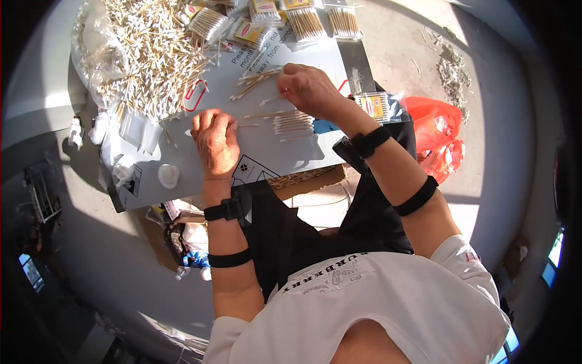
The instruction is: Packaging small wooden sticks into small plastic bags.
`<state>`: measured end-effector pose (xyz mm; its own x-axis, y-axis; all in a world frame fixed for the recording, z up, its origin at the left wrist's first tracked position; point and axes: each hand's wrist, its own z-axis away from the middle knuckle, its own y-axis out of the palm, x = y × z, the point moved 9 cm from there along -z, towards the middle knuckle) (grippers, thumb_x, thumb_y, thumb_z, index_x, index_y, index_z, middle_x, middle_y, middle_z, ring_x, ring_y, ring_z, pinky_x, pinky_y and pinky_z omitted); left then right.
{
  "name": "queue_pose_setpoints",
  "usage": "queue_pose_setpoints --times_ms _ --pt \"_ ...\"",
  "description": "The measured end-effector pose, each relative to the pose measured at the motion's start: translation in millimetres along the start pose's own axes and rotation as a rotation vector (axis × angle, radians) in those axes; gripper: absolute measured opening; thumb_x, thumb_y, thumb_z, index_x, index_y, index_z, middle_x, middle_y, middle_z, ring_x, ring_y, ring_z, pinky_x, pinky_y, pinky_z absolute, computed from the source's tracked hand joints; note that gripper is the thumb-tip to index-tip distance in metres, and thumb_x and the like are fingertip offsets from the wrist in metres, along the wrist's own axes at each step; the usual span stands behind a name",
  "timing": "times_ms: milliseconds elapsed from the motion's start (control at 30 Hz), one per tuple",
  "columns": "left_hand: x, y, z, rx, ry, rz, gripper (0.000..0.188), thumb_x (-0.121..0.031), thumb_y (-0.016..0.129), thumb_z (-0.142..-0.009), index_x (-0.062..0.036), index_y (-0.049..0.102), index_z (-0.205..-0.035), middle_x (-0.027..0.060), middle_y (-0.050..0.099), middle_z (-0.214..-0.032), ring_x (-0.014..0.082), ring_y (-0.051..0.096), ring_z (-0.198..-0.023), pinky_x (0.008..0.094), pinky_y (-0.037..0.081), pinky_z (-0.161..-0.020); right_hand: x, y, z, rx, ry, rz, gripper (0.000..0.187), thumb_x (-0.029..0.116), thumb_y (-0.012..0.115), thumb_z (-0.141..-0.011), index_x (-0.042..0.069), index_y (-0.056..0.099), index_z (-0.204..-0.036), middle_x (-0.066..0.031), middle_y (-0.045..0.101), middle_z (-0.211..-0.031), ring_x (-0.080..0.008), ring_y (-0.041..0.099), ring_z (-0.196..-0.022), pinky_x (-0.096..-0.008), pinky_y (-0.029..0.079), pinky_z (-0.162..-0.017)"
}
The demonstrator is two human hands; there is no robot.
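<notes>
Over the grey tabletop [285, 151], my right hand [312, 91] has its fingers curled together, with cotton swabs [257, 82] meeting its fingertips. Just below it, several wooden-stick cotton swabs [293, 123] lie side by side in a flat row. My left hand [217, 144] rests lower and further left, fingers bent and closed. A single swab [248, 125] lies against its right side; whether the fingers grip anything is hidden. Beside the right wrist is a filled clear packet of swabs [373, 107] with a yellow label.
A large heap of loose swabs [151, 54] covers the far left. Filled swab packets [306, 25] line the far edge. Clear empty bags [140, 132] and a round white lid-like piece [168, 176] sit at the left. A red plastic bag [433, 121] lies beyond the right edge.
</notes>
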<state>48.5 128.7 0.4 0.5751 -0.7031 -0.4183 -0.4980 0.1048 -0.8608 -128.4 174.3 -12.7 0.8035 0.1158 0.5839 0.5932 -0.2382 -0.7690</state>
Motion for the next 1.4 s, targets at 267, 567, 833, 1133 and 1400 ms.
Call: queue_pose_setpoints --times_ms 267,567,833,1133,1400 --pt "-33 10 -29 -0.050 0.008 -0.016 0.020 0.000 0.068 -0.069 -0.0096 0.063 -0.086 0.0029 0.057 -0.092 0.0273 0.051 -0.096 0.0409 0.039 -0.085 9 2 10 0.070 -0.037 -0.054 0.009 0.006 0.066 -0.076 0.006 0.058 -0.072 -0.0080 0.057 -0.077 -0.0295 0.062 -0.076 -0.0386 0.049 -0.064" --pt "-6 0 6 0.092 0.025 0.023 0.021 0.000 0.070 -0.067 -0.0092 0.062 -0.085 0.0039 0.056 -0.089 0.0281 0.052 -0.092 0.0409 0.040 -0.081 -3 -9 6 -0.063 0.085 -0.118 0.011 0.013 0.070 -0.076 0.008 0.062 -0.083 -0.0074 0.059 -0.083 -0.0291 0.062 -0.077 -0.0381 0.049 -0.067" --pt "-5 2 1 0.020 -0.018 0.070 0.018 -0.004 0.070 -0.071 -0.0101 0.061 -0.084 0.0038 0.057 -0.088 0.0277 0.051 -0.091 0.0401 0.039 -0.081 -1 -2 5 -0.084 0.059 0.002 0.010 0.013 0.068 -0.075 0.009 0.060 -0.079 -0.0062 0.057 -0.080 -0.0288 0.061 -0.079 -0.0394 0.049 -0.067" --pt "2 3 -3 0.046 0.026 -0.023 0.018 -0.006 0.072 -0.071 -0.0108 0.060 -0.084 0.0021 0.057 -0.087 0.0264 0.052 -0.092 0.0401 0.039 -0.078 3 -4 9 -0.169 -0.021 0.018 0.011 0.009 0.066 -0.076 0.008 0.055 -0.077 -0.0061 0.054 -0.078 -0.0272 0.059 -0.079 -0.0391 0.049 -0.070" --pt "20 -4 -8 0.025 -0.027 -0.044 0.020 0.000 0.069 -0.072 -0.0101 0.056 -0.084 0.0040 0.057 -0.087 0.0284 0.052 -0.090 0.0408 0.039 -0.078 0 -2 11 -0.141 -0.006 0.013 0.012 0.012 0.067 -0.075 0.008 0.056 -0.078 -0.0077 0.056 -0.081 -0.0280 0.060 -0.082 -0.0391 0.049 -0.074"
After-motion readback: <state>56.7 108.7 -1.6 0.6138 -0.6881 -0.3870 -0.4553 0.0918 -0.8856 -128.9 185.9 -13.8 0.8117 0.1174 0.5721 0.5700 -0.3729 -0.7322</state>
